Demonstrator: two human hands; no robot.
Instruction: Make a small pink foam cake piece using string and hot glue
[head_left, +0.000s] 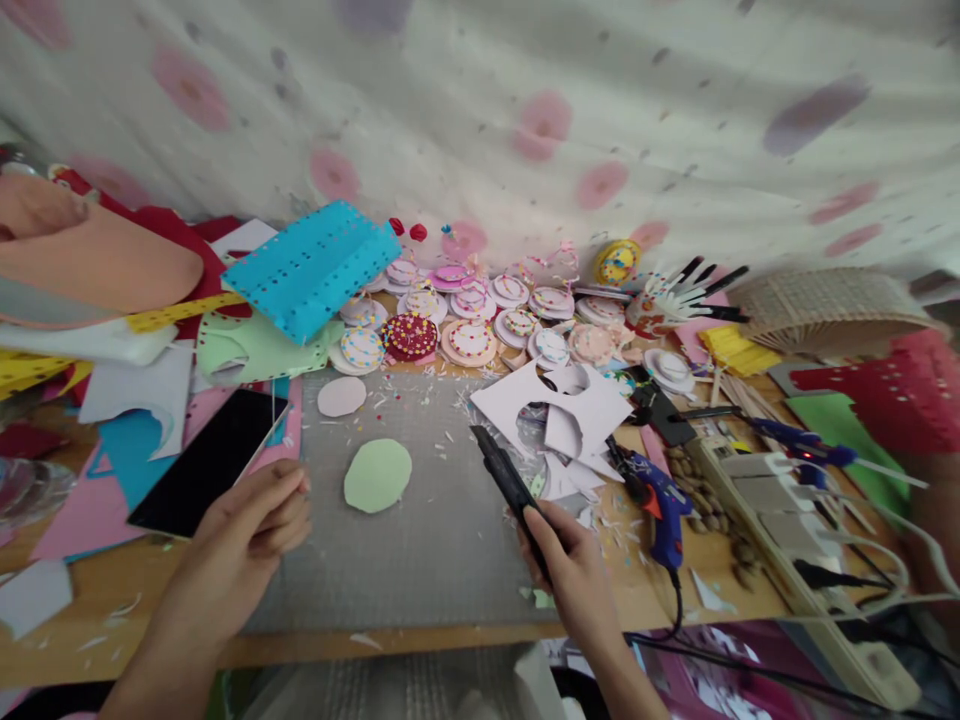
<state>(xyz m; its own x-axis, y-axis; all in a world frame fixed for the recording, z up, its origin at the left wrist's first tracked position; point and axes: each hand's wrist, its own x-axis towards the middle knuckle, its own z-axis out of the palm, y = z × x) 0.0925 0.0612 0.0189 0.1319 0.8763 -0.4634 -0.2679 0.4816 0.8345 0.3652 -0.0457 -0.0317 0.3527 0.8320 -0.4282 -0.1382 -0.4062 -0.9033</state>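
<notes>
My right hand [566, 560] is wrapped round a black utility knife [510, 485], its tip pointing up and left over the grey cutting mat [427, 590]. Curled fingers close my left hand [259, 515] beside the mat's left edge; whatever they may hold is hidden. Between the hands a pale green foam disc [379, 475] with an uneven edge lies flat on the mat. Behind it rests a smaller pale pink disc [341, 397]. White foam offcuts [555, 410] with round holes are heaped past the knife. Next to my left hand is a dark-screened phone [210, 460].
Several small decorated foam hats [469, 342] crowd the back. A blue glue gun [664, 510] and a power strip [780, 540] with cables occupy the right, near another person's red sleeve [892, 390]. Coloured foam sheets [307, 265] pile up at left.
</notes>
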